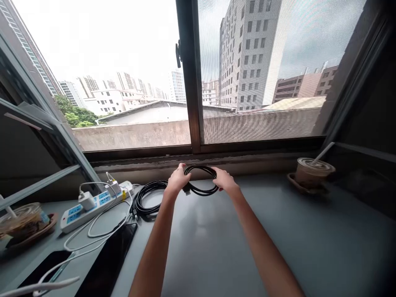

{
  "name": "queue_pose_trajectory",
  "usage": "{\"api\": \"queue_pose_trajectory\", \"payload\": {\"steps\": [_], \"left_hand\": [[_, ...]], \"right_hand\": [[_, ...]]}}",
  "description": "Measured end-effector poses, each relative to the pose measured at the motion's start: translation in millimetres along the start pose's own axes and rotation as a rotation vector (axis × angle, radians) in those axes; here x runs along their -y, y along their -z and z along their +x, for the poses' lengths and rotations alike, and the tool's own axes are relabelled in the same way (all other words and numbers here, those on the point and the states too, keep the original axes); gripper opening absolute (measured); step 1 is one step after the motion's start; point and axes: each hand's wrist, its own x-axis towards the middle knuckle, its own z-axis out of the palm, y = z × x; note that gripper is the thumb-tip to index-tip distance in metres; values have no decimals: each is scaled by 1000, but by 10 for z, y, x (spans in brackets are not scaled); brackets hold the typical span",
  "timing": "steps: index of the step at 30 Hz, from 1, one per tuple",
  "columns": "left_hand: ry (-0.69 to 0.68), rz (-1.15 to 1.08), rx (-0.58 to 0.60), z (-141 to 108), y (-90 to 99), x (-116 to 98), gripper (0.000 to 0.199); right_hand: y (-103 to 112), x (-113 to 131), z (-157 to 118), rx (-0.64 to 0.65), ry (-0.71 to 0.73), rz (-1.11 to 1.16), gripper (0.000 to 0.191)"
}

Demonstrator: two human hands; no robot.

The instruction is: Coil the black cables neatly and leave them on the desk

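Observation:
Between my two hands I hold a coiled black cable (202,194) above the grey tabletop (213,247). My left hand (177,179) grips the left side of the loop, and a connector end hangs just below its fingers. On the opposite side, my right hand (225,180) has its fingers closed round the coil. Just left of my left hand, a second, larger coil of black cable (142,202) lies on the table, partly hidden behind my wrist.
Left stands a white power strip (99,204) with plugged-in chargers and trailing white cables (93,229). Near it lie a black tablet-like device (111,255) and a phone (46,268). Drink cups stand at far left (26,222) and right (311,173). A window frame (193,103) rises behind.

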Motion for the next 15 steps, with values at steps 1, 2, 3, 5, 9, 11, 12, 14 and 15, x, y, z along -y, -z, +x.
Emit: {"api": "queue_pose_trajectory", "payload": {"steps": [1,2,3,5,9,11,12,14,15], "left_hand": [[2,35,38,9,-14,14,46],[6,69,83,20,-31,34,44],[13,102,128,33,-54,57,42],[27,162,205,61,-118,104,39],[89,262,285,116,-311,161,33],[147,303,291,133,-408,164,35],[175,318,287,139,-448,162,35],[212,340,267,146,-499,157,35],[220,345,256,147,-509,153,35]], "right_hand": [[-27,-8,26,-2,-7,-20,42],[-55,-21,51,-3,-15,-38,38],[-84,-38,77,-1,-23,-53,36],[-147,-83,123,12,-39,-73,33],[-278,-151,186,5,-56,-74,32],[-339,-151,204,-19,-53,-66,32],[-368,-143,211,-30,-51,-62,31],[-426,-123,222,-45,-49,-53,30],[-451,-115,227,-48,-51,-48,29]]}}
